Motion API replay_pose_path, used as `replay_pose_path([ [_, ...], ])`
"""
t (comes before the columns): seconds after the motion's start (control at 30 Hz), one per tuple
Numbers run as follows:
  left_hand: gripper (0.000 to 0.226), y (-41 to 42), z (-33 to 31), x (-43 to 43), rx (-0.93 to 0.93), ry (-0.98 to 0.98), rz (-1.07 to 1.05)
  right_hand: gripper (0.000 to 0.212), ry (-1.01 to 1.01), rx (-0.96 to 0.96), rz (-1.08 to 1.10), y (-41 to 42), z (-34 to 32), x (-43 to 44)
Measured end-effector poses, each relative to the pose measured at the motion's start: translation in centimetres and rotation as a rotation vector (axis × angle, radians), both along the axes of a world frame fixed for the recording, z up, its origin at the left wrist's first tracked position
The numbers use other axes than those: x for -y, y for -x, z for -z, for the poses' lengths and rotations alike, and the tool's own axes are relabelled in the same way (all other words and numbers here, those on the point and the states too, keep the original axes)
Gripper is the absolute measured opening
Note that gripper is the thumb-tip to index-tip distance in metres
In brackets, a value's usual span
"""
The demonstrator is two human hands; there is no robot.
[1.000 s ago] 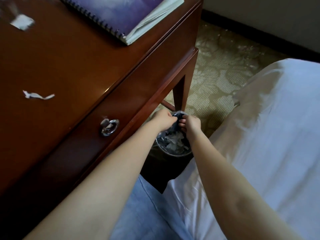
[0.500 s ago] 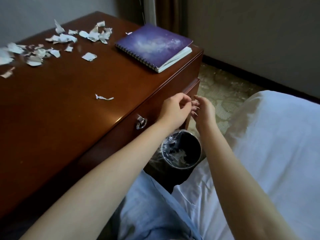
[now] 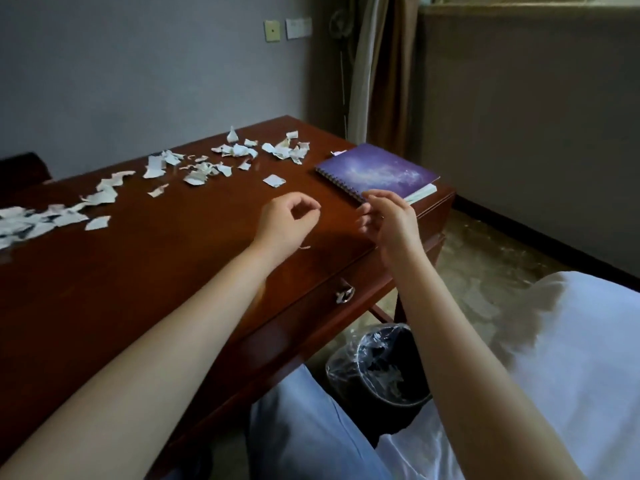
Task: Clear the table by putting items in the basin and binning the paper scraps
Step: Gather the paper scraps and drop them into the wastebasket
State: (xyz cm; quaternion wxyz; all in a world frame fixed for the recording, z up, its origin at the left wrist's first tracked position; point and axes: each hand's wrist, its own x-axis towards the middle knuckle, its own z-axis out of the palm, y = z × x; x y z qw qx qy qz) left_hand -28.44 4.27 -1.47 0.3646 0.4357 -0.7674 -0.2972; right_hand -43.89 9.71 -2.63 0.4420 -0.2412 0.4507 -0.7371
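Note:
Several white paper scraps point(image 3: 194, 171) lie scattered across the far and left part of the brown wooden table point(image 3: 138, 271). One small scrap point(image 3: 274, 180) lies alone near the middle. A purple spiral notebook point(image 3: 379, 171) rests at the table's right corner. My left hand point(image 3: 287, 223) hovers above the table with curled fingers, holding nothing. My right hand point(image 3: 391, 220) hangs beside the notebook's near edge, fingers loosely apart and empty. A thin sliver of paper point(image 3: 304, 247) lies just below my left hand. A black bin point(image 3: 381, 368) with a clear liner and scraps inside stands under the table's right end.
A drawer with a metal ring pull point(image 3: 344, 294) faces me. A white bed point(image 3: 571, 358) is on the right, close to the bin. A wall and a curtain point(image 3: 377, 71) stand behind the table. Patterned carpet point(image 3: 485, 265) covers the floor.
Both hands have risen from the bin under the table to above the tabletop, and now hold nothing. The view has tilted up onto the table.

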Motion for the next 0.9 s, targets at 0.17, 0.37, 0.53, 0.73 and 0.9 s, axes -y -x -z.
replay_pose_path([
  [0.17, 0.027, -4.7, 1.0, 2.1, 0.318, -0.037, -0.006, 0.019, -0.030, -0.044, -0.075, -2.9, -0.5, 1.8],
  [0.37, 0.025, -4.9, 1.8, 2.6, 0.443, -0.007, 0.039, 0.018, -0.055, -0.085, -0.120, -4.3, -0.7, 2.9],
  [0.53, 0.017, -4.2, 2.1, 3.3, 0.507, 0.034, 0.058, 0.019, -0.071, -0.145, -0.122, -4.2, -0.6, 4.2],
  [0.73, 0.011, -4.9, 0.6, 6.6, 0.318, -0.018, -0.080, 0.021, -0.142, -0.312, -0.088, -4.3, -1.1, 8.2],
  [0.9, 0.011, -4.3, -1.2, 11.6, 0.296, -0.026, -0.172, 0.013, -0.222, -0.485, -0.049, -3.2, -1.9, 14.7],
])
